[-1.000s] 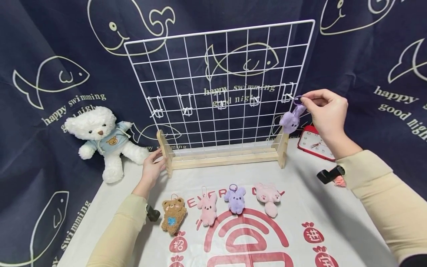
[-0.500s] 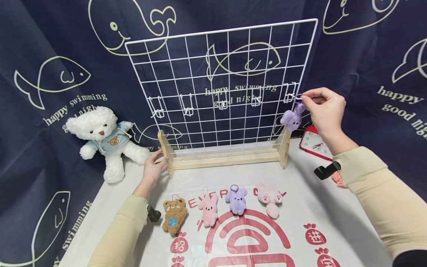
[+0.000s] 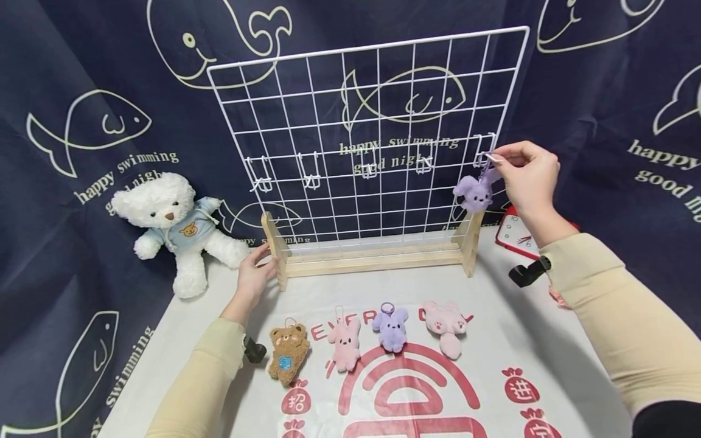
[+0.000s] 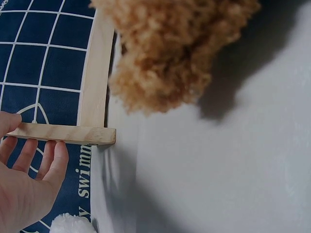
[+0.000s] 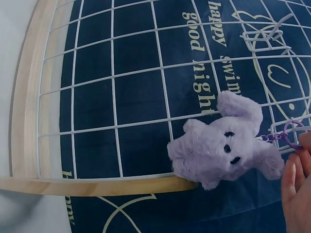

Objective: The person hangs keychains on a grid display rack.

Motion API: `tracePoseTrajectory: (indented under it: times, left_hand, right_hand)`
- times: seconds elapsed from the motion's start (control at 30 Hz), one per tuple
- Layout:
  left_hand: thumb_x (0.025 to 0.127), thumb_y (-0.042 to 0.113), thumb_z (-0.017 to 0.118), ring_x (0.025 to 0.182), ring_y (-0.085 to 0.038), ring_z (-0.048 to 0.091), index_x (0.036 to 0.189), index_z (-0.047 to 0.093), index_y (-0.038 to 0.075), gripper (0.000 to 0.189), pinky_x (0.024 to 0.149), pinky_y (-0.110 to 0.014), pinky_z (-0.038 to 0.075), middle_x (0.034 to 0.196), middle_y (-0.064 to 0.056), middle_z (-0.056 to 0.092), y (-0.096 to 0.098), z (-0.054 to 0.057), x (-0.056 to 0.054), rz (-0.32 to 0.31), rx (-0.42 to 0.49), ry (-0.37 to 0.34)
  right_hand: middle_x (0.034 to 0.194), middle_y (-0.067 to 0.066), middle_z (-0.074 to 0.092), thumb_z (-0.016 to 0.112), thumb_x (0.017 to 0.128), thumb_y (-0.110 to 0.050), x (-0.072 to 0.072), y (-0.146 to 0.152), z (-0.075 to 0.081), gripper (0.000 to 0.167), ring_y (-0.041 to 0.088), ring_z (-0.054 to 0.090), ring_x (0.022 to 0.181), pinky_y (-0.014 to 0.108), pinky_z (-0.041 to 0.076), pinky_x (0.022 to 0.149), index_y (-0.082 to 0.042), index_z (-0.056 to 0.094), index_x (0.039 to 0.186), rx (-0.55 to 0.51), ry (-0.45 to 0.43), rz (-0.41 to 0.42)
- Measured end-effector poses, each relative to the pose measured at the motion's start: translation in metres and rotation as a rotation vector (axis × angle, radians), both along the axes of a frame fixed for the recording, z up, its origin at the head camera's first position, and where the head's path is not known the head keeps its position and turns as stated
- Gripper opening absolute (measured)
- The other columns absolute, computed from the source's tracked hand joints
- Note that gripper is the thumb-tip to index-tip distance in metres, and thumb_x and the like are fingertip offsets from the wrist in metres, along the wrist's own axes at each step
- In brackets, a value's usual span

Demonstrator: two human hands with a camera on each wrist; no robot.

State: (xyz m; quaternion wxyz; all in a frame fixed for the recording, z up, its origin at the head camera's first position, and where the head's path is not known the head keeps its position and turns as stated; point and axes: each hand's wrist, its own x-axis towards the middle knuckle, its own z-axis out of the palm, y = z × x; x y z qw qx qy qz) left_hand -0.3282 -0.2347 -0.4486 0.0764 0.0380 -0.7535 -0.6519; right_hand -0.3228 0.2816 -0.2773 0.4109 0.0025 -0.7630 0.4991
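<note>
At the right edge of the white wire grid (image 3: pixel 378 115), my right hand (image 3: pixel 530 176) pinches the purple ring (image 5: pixel 285 130) of a purple plush keychain (image 3: pixel 475 193). The ring is right at the rightmost white hook (image 3: pixel 482 159), and the plush dangles below my fingertips. In the right wrist view, the plush (image 5: pixel 214 145) overlaps the grid, its face toward the camera. My left hand (image 3: pixel 254 281) grips the stand's left wooden upright (image 3: pixel 275 243), thumb on one side and fingers on the other, as the left wrist view shows of the wooden foot (image 4: pixel 63 133).
On the white tabletop lie a brown bear keychain (image 3: pixel 288 353), a pink plush (image 3: pixel 345 345), another purple plush (image 3: pixel 391 330) and a pink paw-print plush (image 3: pixel 446 325). A white teddy bear (image 3: pixel 183 234) sits left. A red clock (image 3: pixel 515 234) stands behind my right wrist. Several hooks line the grid.
My right hand has moved left toward the grid, bringing the purple ring to the rightmost hook. The plush has swung to face more forward. My left hand stays on the upright.
</note>
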Motion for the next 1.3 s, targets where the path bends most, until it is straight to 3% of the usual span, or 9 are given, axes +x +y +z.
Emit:
tracePoseTrajectory:
  times: [0.3,0.47,0.73,0.9,1.1,1.3]
  left_hand:
    - [0.099,0.001,0.064,0.092,-0.006,0.062,0.152,0.045,0.000,0.056,0.086,-0.024,0.059,0.145,-0.025,0.051,0.000,0.003,-0.001,-0.021,0.012,-0.003]
    - [0.100,0.002,0.063,0.099,-0.012,0.061,0.153,0.043,0.000,0.057,0.087,-0.023,0.059,0.147,-0.025,0.049,0.001,0.009,0.001,-0.029,0.010,-0.023]
    - [0.100,0.002,0.063,0.108,-0.021,0.062,0.151,0.046,0.000,0.055,0.084,-0.020,0.058,0.144,-0.024,0.051,-0.001,0.002,-0.001,-0.012,-0.004,0.004]
    - [0.099,0.002,0.064,0.116,-0.026,0.059,0.152,0.045,0.001,0.056,0.089,-0.024,0.058,0.144,-0.025,0.051,-0.002,0.002,-0.001,-0.005,-0.010,-0.008]
    - [0.100,0.003,0.064,0.108,-0.019,0.061,0.154,0.043,0.002,0.058,0.094,-0.031,0.058,0.147,-0.024,0.049,-0.002,0.003,0.001,-0.014,-0.011,-0.026]
    - [0.099,0.002,0.065,0.102,-0.016,0.062,0.153,0.043,0.001,0.058,0.086,-0.022,0.059,0.147,-0.026,0.049,-0.003,0.003,-0.001,-0.023,-0.014,-0.012]
  right_hand:
    - [0.069,-0.029,0.063,0.081,0.089,-0.011,-0.003,0.001,0.000,0.010,-0.007,0.059,0.064,0.009,0.045,0.061,-0.005,0.080,0.096,-0.006,0.003,0.002]
    - [0.072,-0.026,0.065,0.082,0.088,-0.010,-0.002,0.002,0.000,0.008,-0.005,0.061,0.066,0.009,0.046,0.060,-0.008,0.080,0.095,-0.034,-0.003,0.023]
    - [0.074,-0.020,0.064,0.079,0.086,-0.002,0.006,0.003,-0.003,0.011,-0.002,0.060,0.070,0.012,0.046,0.068,-0.007,0.076,0.095,-0.043,0.036,0.058]
    - [0.074,-0.022,0.064,0.078,0.086,-0.002,0.014,0.005,-0.009,0.011,-0.003,0.060,0.070,0.012,0.046,0.068,-0.008,0.075,0.094,-0.032,0.007,0.077]
    - [0.075,-0.026,0.064,0.078,0.087,-0.003,0.025,0.013,-0.019,0.010,-0.005,0.059,0.073,0.010,0.045,0.070,-0.005,0.074,0.096,0.021,-0.048,0.103]
    - [0.080,-0.028,0.065,0.079,0.089,-0.005,0.034,0.018,-0.032,0.018,-0.006,0.059,0.077,0.009,0.044,0.068,0.002,0.073,0.105,0.073,-0.123,0.170]
